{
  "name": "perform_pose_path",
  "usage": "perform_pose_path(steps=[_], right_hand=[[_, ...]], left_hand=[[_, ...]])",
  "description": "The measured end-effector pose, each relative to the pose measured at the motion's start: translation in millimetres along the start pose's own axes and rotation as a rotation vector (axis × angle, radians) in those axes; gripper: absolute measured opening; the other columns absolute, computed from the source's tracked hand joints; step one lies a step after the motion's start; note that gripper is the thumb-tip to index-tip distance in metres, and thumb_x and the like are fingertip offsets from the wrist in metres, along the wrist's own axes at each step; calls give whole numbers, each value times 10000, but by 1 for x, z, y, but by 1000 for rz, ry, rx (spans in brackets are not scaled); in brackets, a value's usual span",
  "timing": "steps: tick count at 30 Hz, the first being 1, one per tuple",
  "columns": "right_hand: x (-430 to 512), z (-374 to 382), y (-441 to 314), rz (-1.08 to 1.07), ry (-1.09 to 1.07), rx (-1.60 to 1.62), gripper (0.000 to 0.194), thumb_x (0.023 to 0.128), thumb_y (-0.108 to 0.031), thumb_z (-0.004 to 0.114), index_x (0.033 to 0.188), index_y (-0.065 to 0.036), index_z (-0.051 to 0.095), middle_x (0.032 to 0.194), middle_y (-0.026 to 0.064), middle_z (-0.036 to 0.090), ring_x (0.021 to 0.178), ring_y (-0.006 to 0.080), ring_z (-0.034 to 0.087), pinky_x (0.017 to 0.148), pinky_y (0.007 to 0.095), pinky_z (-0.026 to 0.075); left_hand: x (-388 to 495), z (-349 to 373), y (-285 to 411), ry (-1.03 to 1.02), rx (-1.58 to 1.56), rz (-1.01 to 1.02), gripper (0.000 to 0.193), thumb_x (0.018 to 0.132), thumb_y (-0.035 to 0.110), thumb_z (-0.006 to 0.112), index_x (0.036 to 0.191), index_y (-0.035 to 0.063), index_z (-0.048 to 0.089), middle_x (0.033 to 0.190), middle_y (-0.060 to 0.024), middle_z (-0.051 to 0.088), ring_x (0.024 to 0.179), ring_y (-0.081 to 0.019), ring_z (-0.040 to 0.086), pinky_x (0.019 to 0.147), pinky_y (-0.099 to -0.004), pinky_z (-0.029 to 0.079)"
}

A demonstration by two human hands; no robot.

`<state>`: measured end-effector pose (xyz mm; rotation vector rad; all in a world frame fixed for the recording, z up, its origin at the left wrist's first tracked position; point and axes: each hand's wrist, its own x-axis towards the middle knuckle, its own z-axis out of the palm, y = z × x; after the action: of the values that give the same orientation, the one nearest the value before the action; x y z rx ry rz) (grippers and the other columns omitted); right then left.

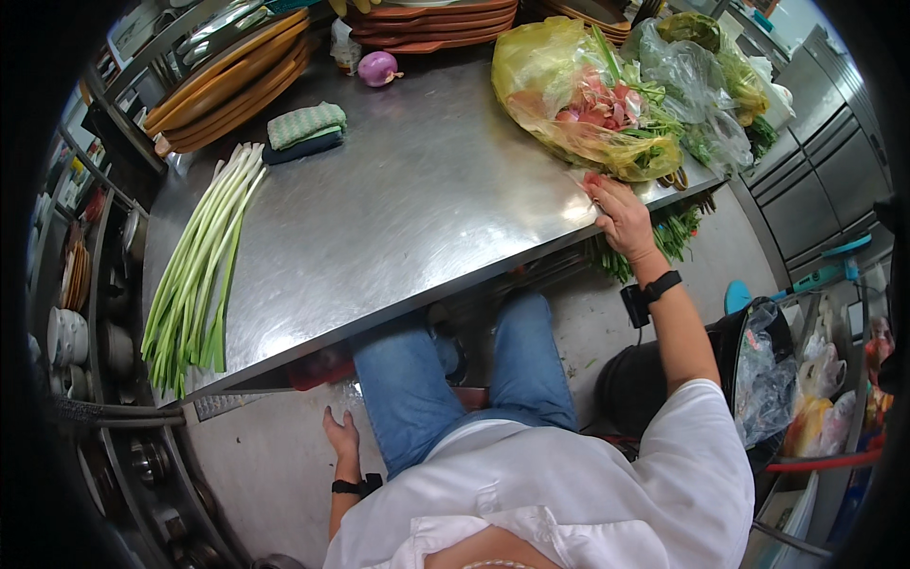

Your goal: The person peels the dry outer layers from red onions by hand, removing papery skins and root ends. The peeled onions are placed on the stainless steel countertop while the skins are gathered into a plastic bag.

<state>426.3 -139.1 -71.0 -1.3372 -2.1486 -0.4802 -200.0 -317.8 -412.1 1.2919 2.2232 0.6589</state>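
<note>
My right hand (pixel 623 217) is at the front edge of the stainless steel table (pixel 398 192), palm turned inward. A scrap of reddish onion skin (pixel 591 181) shows at its fingertips; whether the fingers grip it is unclear. Just beyond lies a yellow plastic bag (pixel 526 78), open, with red onion skins (pixel 601 99) and green trimmings in it. My left hand (pixel 343 434) hangs low beside my left thigh, fingers apart and holding nothing. Trimmed spring onions (pixel 206 270) lie in a bunch at the table's left end. One peeled purple onion (pixel 379 69) sits at the back.
Folded cloths (pixel 306 131) lie near the spring onions. Brown plates (pixel 234 78) are stacked at the back left, with reddish trays (pixel 434 25) beside them. Clear plastic bags (pixel 686 78) of greens occupy the back right. A black bin (pixel 640 384) stands on the floor to my right.
</note>
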Motion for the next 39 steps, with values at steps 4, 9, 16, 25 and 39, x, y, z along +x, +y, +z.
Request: perform_pose_path(steps=[4, 9, 16, 25, 39], right_hand=[[-4, 27, -6, 64, 355, -5, 495, 1026, -456, 445, 976, -53, 728, 980, 138, 709, 932, 348, 667, 849, 421, 511], [-13, 41, 4, 148, 586, 53, 397, 1010, -347, 540, 799, -54, 706, 787, 119, 671, 757, 295, 643, 709, 369, 504], [-19, 44, 32, 592, 826, 649, 549, 1011, -417, 587, 686, 25, 605, 607, 15, 600, 569, 109, 533, 544, 286, 428], [-141, -44, 74, 992, 889, 392, 427, 1025, -356, 577, 921, 48, 669, 703, 132, 707, 610, 144, 658, 611, 273, 535], [-422, -309, 67, 1885, -64, -1139, 800, 865, -854, 253, 1510, -392, 356, 1607, 231, 197, 1350, 680, 216, 1026, 798, 208]], left_hand=[[1, 4, 3, 2, -12, 2, 603, 909, 224, 670, 1397, -65, 464, 1392, -283, 500, 1300, -416, 477, 1122, -434, 361], [6, 2, 13, -22, -14, 7, 570, 923, 231, 656, 1384, -58, 486, 1382, -280, 508, 1292, -413, 486, 1111, -432, 373], [10, -7, 23, -8, 29, 2, 540, 944, 247, 633, 1379, -46, 503, 1365, -265, 537, 1281, -402, 506, 1095, -431, 387], [19, 1, 34, 8, -37, 86, 518, 948, 256, 627, 1357, -46, 527, 1365, -271, 542, 1290, -399, 504, 1100, -427, 384], [20, 30, 66, -96, 7, 154, 516, 896, 257, 688, 1310, -25, 563, 1288, -263, 592, 1224, -413, 536, 1060, -430, 425]])
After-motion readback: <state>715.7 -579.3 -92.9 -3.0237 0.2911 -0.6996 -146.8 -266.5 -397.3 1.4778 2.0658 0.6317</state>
